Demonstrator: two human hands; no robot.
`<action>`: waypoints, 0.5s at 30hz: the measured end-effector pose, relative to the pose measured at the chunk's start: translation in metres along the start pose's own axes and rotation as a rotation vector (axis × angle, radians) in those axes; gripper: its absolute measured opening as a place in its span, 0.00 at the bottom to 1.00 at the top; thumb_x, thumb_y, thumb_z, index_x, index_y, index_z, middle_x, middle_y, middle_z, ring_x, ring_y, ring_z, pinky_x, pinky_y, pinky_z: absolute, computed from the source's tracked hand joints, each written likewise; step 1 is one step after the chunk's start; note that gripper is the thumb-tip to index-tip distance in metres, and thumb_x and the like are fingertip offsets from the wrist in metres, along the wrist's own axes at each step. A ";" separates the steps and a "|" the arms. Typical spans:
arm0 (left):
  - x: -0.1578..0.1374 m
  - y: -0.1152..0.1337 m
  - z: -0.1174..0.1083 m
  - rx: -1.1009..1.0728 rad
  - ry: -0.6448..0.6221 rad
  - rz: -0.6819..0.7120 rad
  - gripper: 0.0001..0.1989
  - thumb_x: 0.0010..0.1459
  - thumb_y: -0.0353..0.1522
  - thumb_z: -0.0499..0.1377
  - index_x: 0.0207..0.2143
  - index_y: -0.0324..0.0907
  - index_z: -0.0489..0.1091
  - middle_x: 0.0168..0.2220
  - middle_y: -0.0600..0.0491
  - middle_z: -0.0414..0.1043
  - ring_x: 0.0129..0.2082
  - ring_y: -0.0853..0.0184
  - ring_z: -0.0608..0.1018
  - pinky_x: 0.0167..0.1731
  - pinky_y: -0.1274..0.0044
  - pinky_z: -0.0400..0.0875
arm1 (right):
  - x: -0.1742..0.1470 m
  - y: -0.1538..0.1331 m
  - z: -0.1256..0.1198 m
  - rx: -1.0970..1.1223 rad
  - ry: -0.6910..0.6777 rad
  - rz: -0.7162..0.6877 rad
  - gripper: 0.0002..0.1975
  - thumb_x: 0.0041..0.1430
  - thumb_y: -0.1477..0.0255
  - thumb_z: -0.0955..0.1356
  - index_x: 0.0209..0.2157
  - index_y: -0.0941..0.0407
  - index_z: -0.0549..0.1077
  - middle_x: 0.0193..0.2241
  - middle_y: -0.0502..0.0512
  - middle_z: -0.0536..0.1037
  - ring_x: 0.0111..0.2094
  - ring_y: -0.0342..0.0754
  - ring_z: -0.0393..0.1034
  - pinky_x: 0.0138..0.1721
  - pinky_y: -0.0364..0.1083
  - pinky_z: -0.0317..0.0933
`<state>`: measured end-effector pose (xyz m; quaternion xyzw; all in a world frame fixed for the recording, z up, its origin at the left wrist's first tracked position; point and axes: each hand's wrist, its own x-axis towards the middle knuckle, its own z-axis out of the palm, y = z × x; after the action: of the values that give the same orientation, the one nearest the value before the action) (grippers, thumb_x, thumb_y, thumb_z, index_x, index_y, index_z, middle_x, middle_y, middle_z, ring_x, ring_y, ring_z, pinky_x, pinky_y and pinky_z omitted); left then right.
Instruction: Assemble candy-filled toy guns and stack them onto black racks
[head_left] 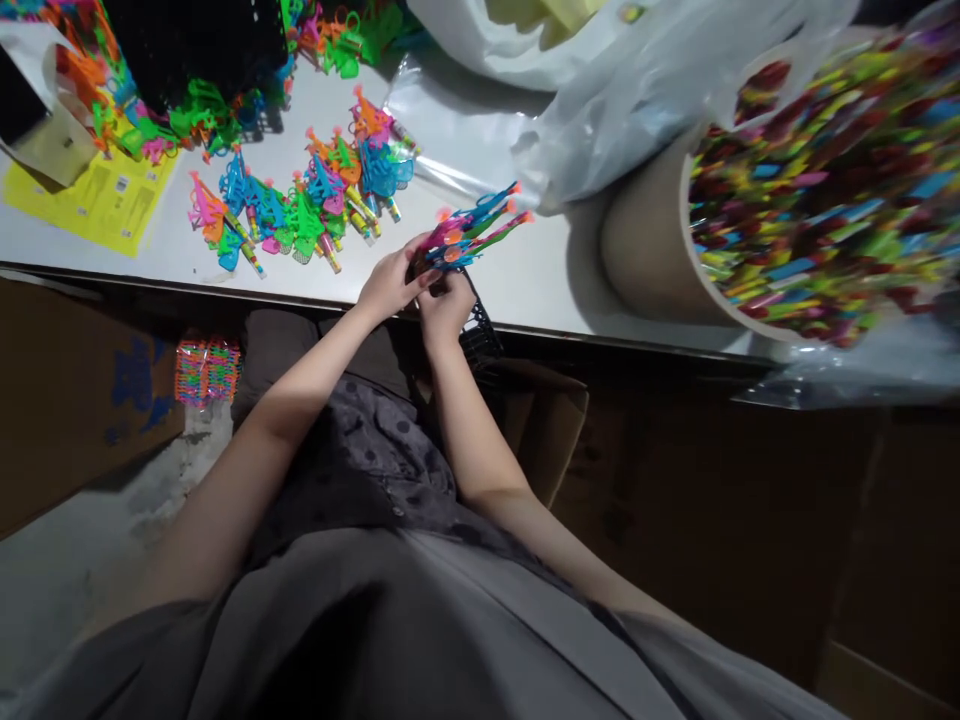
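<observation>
My left hand (391, 284) and my right hand (448, 308) meet at the table's front edge, fingers closed round a bundle of small plastic toys (480, 226). Pink, blue and green parts with orange tips fan out of the grip toward the right. The bundle's lower ends are hidden by my fingers. To the left on the white table (300, 100) lies a row of similar toys (306, 222), in small clusters with printed tubes attached. Just below my right hand, part of a black mesh basket (480, 330) shows.
A large tub (652, 235) at the right lies tilted, full of colourful wrapped sticks (817, 200). Clear plastic bags (600, 130) lie behind it. More toys surround a black crate (202, 50) at the back left, near a yellow sheet (112, 200). Cardboard boxes (82, 400) stand below.
</observation>
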<state>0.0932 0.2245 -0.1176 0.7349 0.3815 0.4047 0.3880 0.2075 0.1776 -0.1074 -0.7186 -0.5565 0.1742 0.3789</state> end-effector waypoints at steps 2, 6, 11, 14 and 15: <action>0.000 -0.002 0.002 0.002 0.006 0.012 0.35 0.55 0.55 0.48 0.59 0.46 0.53 0.53 0.45 0.68 0.52 0.55 0.72 0.51 0.63 0.66 | 0.000 0.000 -0.001 -0.026 -0.010 0.016 0.10 0.54 0.66 0.64 0.24 0.56 0.62 0.24 0.49 0.66 0.28 0.45 0.61 0.38 0.50 0.61; -0.001 0.000 0.004 0.010 0.005 0.006 0.35 0.55 0.55 0.47 0.59 0.46 0.54 0.52 0.46 0.69 0.51 0.55 0.73 0.50 0.63 0.67 | -0.003 -0.002 -0.003 -0.082 -0.016 0.040 0.10 0.55 0.68 0.64 0.23 0.55 0.61 0.24 0.50 0.66 0.29 0.45 0.60 0.39 0.49 0.59; -0.002 -0.001 0.004 0.015 -0.005 -0.012 0.34 0.56 0.55 0.47 0.59 0.46 0.53 0.52 0.45 0.68 0.52 0.55 0.71 0.50 0.63 0.66 | -0.004 -0.006 -0.003 -0.081 0.005 0.047 0.10 0.56 0.68 0.63 0.23 0.55 0.61 0.23 0.49 0.64 0.29 0.45 0.60 0.39 0.50 0.60; 0.000 -0.006 0.004 0.030 0.003 -0.014 0.34 0.56 0.53 0.49 0.59 0.45 0.53 0.54 0.43 0.66 0.54 0.56 0.70 0.52 0.64 0.64 | -0.002 -0.007 -0.001 -0.068 -0.011 0.054 0.09 0.56 0.69 0.63 0.23 0.56 0.63 0.24 0.50 0.66 0.29 0.46 0.61 0.39 0.51 0.61; 0.000 -0.007 0.004 0.043 0.017 -0.013 0.33 0.56 0.53 0.49 0.58 0.44 0.54 0.54 0.42 0.65 0.55 0.56 0.69 0.53 0.64 0.63 | -0.002 -0.008 -0.001 -0.062 -0.022 0.052 0.08 0.55 0.69 0.63 0.24 0.56 0.64 0.24 0.51 0.67 0.29 0.46 0.62 0.39 0.51 0.61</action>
<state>0.0948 0.2267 -0.1248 0.7373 0.3982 0.4001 0.3712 0.2022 0.1767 -0.1014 -0.7423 -0.5470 0.1745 0.3455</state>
